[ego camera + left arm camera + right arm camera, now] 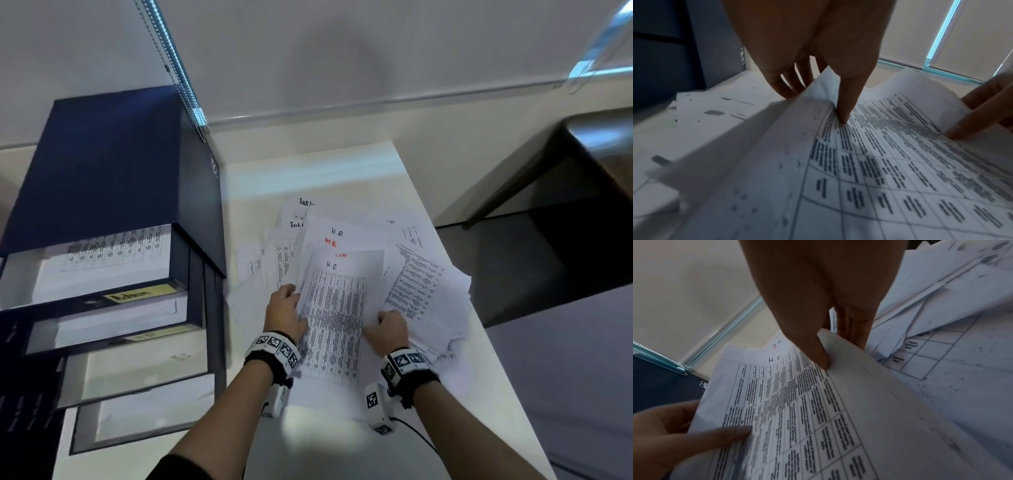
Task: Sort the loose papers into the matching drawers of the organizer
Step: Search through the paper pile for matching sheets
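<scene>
papers [363, 260] are lying in a loose heap on the white bench [486, 394], just right of the dark organizer [113, 164]. we are holding one sheet [337, 318] above the heap, a printed table with "h.r" handwritten at its top. our left hand [286, 313] is pinching the sheet's left edge, thumb [844, 104] on the printed face and the other fingers [795, 81] curled behind it. our right hand [390, 329] is pinching the right edge the same way, its thumb [818, 353] pressing on the top face and the fingers tucked under. the sheet is bowing upward between the two hands, and it is overlapping the near side of the heap.

behind the sheet, more pages marked "h.r" in black and red are showing, and farther back pages headed "task" are sticking out. to the right a page of dense text [416, 284] is sitting tilted on the heap.

the organizer is standing on the left of the bench with four drawers pulled out in steps. the top drawer [102, 260] is holding a printed table page, and a yellow label [137, 294] is sitting on its front. the second drawer [113, 325] is holding white pages and is carrying a yellow label too blurred for us to read. the third drawer [137, 373] and the lowest one [147, 414] are showing pale insides; we cannot tell what is lying in them.

we are wearing black wristbands with square markers on both wrists. a closed blind is hanging behind the bench.
</scene>
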Demonstrator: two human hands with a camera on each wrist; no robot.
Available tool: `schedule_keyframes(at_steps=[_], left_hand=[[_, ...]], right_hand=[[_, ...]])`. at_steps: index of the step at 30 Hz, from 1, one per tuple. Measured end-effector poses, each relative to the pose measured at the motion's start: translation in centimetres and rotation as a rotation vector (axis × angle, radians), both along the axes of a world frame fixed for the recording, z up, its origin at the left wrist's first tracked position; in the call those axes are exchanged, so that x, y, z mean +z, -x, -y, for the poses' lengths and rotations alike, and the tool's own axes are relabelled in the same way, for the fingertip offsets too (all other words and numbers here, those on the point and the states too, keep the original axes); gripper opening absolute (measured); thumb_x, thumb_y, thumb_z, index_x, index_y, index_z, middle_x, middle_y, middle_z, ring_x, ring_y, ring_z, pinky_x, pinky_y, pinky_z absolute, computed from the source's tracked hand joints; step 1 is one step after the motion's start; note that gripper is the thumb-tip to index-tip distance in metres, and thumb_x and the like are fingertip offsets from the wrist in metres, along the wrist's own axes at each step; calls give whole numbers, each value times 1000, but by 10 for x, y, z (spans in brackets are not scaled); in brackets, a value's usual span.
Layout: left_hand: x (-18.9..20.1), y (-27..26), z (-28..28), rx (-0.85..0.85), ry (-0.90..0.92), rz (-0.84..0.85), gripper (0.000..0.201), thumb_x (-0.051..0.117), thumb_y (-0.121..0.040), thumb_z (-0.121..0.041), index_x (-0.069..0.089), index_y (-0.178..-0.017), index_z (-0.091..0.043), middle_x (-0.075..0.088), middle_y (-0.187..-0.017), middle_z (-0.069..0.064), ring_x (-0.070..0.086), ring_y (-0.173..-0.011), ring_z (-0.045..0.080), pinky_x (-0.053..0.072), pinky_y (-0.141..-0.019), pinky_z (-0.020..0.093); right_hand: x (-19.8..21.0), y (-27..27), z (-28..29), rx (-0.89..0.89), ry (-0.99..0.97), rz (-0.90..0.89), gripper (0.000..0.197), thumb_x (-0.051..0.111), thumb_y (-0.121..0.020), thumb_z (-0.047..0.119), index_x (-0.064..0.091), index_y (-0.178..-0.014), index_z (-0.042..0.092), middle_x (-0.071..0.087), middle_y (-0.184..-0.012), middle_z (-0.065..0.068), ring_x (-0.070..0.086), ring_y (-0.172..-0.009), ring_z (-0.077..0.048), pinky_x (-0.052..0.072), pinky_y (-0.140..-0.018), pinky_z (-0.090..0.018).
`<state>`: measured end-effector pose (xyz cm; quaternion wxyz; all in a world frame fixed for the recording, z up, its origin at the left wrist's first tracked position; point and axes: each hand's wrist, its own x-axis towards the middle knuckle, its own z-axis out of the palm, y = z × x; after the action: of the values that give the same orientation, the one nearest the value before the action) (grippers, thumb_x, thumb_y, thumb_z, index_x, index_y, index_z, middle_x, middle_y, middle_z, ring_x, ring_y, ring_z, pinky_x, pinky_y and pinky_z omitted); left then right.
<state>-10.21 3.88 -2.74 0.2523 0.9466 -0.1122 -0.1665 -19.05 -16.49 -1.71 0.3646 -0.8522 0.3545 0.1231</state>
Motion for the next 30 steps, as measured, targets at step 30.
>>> schedule_keyframes(at_steps=[30], left_hand=[[134,-25,-41,158,841,-179,28,73,-86,-9,65,-109,-25,73,-102,-9,71,-92,4,56,-84,27]], right_hand=[[94,-19,8,31,-346,562,24,65,-89,2,69,-112,8,74,-102,-9,71,-84,-22,59,-75,-35]])
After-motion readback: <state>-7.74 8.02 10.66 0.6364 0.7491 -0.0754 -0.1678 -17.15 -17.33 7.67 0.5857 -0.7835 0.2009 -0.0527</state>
